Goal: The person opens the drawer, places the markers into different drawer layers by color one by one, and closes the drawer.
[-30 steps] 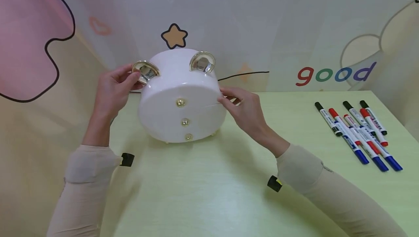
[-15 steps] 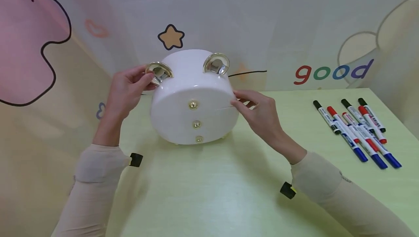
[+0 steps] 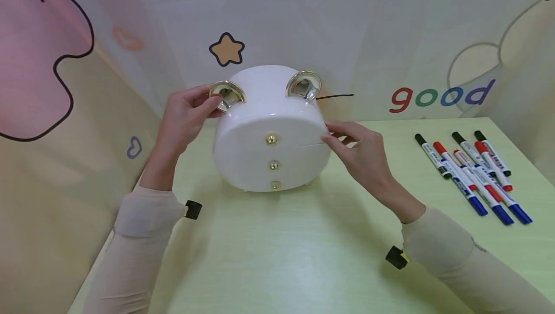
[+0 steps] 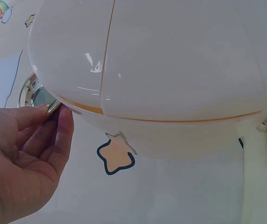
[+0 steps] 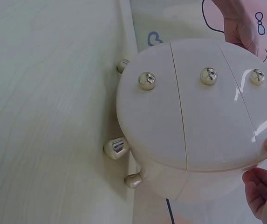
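A white rounded drawer box (image 3: 247, 152) stands on the table, with three gold knobs down its front and two shiny gold ears on top. My left hand (image 3: 184, 119) pinches the rim of the left gold ear (image 3: 234, 91) between thumb and fingers. In the left wrist view, that ear (image 4: 34, 91) pokes out past the box's side. My right hand (image 3: 366, 152) grips the right side edge of the box front, close to a drawer seam. The right wrist view shows its thumb on the front face and fingers behind the edge. Small gold feet (image 5: 117, 148) hold the box up.
Several red, blue and black markers (image 3: 474, 179) lie in a cluster at the table's right. Behind the box, a printed curtain (image 3: 347, 25) hangs close to the table's back edge. A dark line (image 3: 336, 96) shows on the curtain beside the right ear.
The box has shifted to the right along the table, both hands travelling with it and keeping their holds. The markers stay in place. The head view has turned slightly.
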`<state>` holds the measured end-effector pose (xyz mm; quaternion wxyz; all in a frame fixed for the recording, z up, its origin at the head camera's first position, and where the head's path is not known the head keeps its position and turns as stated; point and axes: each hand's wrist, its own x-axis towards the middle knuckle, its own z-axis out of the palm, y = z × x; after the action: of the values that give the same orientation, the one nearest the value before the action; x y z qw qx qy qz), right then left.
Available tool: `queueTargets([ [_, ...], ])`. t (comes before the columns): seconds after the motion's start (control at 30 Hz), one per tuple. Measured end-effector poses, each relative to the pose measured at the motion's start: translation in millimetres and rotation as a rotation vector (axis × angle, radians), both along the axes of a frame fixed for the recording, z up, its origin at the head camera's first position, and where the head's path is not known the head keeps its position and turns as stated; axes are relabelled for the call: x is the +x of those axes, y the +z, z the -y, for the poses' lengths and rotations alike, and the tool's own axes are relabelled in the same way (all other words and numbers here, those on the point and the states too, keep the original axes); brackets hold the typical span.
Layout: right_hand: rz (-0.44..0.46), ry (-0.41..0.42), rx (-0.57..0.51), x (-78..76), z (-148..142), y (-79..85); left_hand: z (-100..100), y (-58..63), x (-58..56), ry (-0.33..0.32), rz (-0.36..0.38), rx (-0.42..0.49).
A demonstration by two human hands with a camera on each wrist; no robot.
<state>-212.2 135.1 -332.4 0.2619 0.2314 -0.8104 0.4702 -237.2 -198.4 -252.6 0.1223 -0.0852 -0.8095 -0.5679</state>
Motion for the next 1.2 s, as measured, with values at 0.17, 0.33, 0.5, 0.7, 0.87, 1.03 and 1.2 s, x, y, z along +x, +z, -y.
queueTargets([
  [0.17,0.004,-0.010,-0.005,3.6,-7.1,0.8,-6.8,-0.5,-2.5,-0.016,-0.002,-0.010],
  [0.33,0.024,-0.035,0.017,8.1,-14.5,2.7,-13.4,0.0,-3.4,-0.067,-0.010,0.026],
  [0.5,0.046,-0.064,0.040,10.6,-22.0,2.7,-20.4,1.0,-3.5,-0.091,-0.007,0.035],
  [0.7,0.061,-0.087,0.040,15.5,-30.1,5.3,-29.6,1.8,-6.2,-0.109,-0.004,0.042],
  [0.87,0.062,-0.107,0.035,19.2,-36.6,6.2,-37.8,1.3,-10.3,-0.139,-0.001,0.048],
  [1.03,0.056,-0.126,0.031,21.6,-43.2,6.2,-46.0,2.1,-13.0,-0.141,0.013,0.039],
  [1.2,0.036,-0.151,0.025,22.4,-50.1,5.4,-54.9,3.9,-14.0,-0.151,0.028,0.038],
])
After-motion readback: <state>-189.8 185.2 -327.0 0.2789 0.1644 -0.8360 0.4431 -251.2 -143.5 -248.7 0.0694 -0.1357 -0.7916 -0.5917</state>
